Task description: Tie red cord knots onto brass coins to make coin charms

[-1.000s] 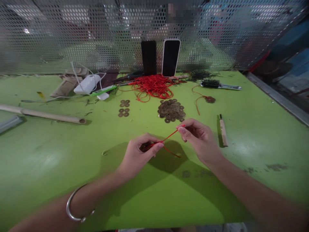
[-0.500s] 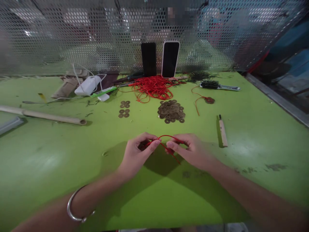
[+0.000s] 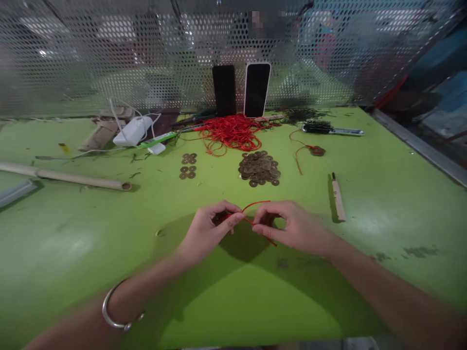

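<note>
My left hand [image 3: 209,228] and my right hand [image 3: 288,226] meet just above the green table [image 3: 91,243], both pinching a thin red cord [image 3: 255,204] that arcs between them. Dark coins sit inside my left fingers, mostly hidden. One loose end of the cord trails down below my right fingers. A pile of brown holed coins [image 3: 259,167] lies just beyond my hands, and a tangle of red cord [image 3: 229,131] lies further back.
A small group of coins [image 3: 187,165] lies left of the pile. A small knife [image 3: 337,197] lies to the right, a brush [image 3: 328,128] and a corded coin piece [image 3: 316,150] behind it. Two phones [image 3: 241,90] lean on the perforated screen. A bamboo stick [image 3: 65,176] and charger [image 3: 133,130] lie left.
My right hand came down from holding the cord taut up and to the right, and now sits close against my left hand with the cord looped between them.
</note>
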`<state>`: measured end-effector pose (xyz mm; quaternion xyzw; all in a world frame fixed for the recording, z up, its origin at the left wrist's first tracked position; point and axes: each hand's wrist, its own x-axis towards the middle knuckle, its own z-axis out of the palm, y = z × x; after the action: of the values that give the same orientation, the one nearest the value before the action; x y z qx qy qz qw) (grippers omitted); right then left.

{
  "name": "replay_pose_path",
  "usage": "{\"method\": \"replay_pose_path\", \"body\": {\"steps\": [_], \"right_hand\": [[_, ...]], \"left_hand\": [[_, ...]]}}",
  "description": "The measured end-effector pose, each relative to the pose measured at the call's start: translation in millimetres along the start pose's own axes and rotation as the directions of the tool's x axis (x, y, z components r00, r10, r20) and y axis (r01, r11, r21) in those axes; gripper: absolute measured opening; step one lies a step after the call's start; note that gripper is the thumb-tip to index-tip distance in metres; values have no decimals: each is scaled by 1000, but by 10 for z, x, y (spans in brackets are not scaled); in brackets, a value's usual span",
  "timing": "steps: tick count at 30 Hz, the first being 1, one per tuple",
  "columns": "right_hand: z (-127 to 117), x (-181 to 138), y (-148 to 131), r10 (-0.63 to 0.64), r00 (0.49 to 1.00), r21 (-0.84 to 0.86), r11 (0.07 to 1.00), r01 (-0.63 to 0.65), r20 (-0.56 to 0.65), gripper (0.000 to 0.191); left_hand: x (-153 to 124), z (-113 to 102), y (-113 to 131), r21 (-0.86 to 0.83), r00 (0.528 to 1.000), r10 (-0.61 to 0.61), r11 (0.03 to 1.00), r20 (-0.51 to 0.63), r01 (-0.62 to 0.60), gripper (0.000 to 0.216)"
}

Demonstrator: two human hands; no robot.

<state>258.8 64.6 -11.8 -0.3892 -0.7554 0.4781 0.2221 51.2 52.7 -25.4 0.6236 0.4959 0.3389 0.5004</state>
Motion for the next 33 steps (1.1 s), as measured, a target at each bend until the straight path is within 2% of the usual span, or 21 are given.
{"method": "replay_pose_path", "body": {"steps": [5,10,12,14,16,18,23,29,33], "right_hand": [[-125,-27,76,-116,992,-291,952,95,-56,10],[-119,-37,170,-154,986,-415,903,111,-71,9],[-121,-31,182,-120,991,-434,897,85,-54,10],[-131,-20,185,-63,997,-466,884,38,-37,11],[-138,-6,183,-15,1000,-493,870,3,-20,11],[-130,10,178,4,1000,-502,865,-12,-18,11],[-38,47,157,-31,999,-493,870,21,-12,36],[53,62,162,-34,998,-481,875,52,47,29],[17,52,123,-22,995,-492,868,69,100,25]], "left_hand": [[92,-97,32,231,992,68,969,106,-91,22],[112,-149,-46,541,963,169,801,210,-258,21],[110,-160,-87,648,921,270,654,281,-390,20],[112,-165,-126,734,834,392,416,388,-537,18],[119,-166,-162,763,748,453,200,485,-615,14],[131,-162,-193,760,707,472,110,527,-640,10],[149,-134,-216,770,699,536,132,474,-624,17],[132,-101,-164,783,703,590,180,398,-595,20],[130,-87,-147,790,703,582,159,409,-592,22]]}}
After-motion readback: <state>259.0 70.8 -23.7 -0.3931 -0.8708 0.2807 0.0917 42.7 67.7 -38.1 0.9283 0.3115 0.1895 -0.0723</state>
